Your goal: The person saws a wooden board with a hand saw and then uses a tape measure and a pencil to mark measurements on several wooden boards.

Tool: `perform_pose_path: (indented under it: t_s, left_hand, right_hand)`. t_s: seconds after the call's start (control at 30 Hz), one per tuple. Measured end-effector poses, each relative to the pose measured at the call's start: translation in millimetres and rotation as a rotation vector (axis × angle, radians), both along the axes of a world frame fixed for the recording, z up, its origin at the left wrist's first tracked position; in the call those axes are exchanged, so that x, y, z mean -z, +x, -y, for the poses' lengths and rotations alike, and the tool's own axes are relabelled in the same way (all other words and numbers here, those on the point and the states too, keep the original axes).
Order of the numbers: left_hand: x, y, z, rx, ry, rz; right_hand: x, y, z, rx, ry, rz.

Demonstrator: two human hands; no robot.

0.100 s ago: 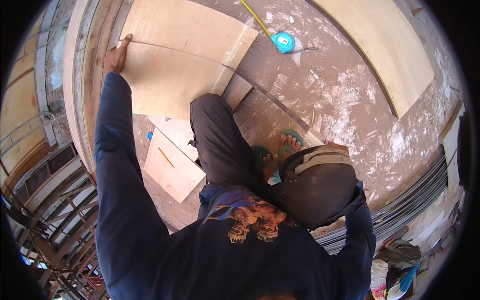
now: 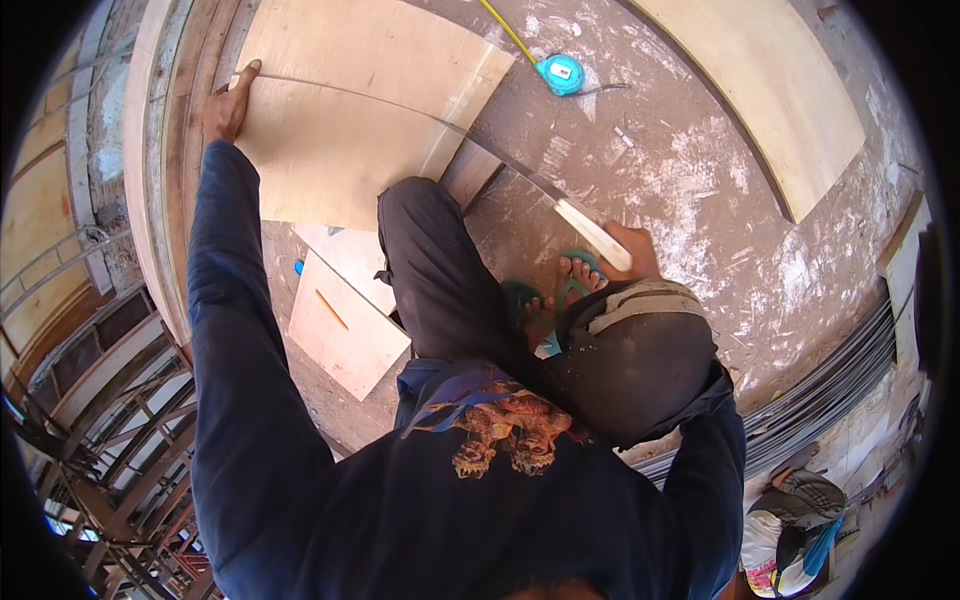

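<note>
My left hand (image 2: 232, 100) grips the left edge of a pale plywood sheet (image 2: 330, 150), beside a long cut line across it. My bent left knee rests against the sheet's near edge. My right hand (image 2: 628, 250) is closed on the white handle of a handsaw (image 2: 585, 222); its long thin blade slants up-left into the cut, over a short wooden offcut (image 2: 472, 170) by the sheet's right side. A turquoise tape measure (image 2: 561, 74) lies on the floor beyond, with some yellow tape out.
Another board (image 2: 770, 110) lies at upper right. Smaller panels (image 2: 350, 340) with an orange pencil (image 2: 332, 310) lie below the sheet. Stacked planks (image 2: 160, 140) line the left, timber frames fill the lower left, long grey rods (image 2: 820, 370) and cloths (image 2: 790, 540) lie at lower right.
My right hand and the saw have moved up and left, drawing the white handle into clearer view from behind my right knee. The whole view has shifted slightly.
</note>
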State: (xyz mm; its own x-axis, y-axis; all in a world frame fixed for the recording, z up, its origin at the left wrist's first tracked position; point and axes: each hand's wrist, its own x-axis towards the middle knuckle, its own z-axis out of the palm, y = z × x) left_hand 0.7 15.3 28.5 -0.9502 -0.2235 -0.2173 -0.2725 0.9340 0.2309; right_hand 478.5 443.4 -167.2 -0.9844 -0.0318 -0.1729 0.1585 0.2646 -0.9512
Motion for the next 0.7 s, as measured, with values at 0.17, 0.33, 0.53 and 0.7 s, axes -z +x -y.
perform_pose_path:
  t_s: [0.17,0.33,0.53,0.7]
  left_hand:
    - [1.6,38.2,-4.3,0.263,-0.313,-0.239]
    - [-31.2,90.7,-35.3,0.275,-0.196,-0.104]
    - [-75.0,195.7,-73.4,0.507,-0.209,-0.250]
    - [-72.6,295.4,-121.8,0.491,-0.042,-0.275]
  right_hand:
    - [22.1,-77.5,55.6,-0.002,0.003,-0.220]
    - [38.8,-52.7,47.5,-0.080,-0.030,-0.026]
    - [63.0,-40.0,39.4,-0.073,0.071,0.077]
    - [64.3,-26.2,38.6,-0.094,0.086,0.136]
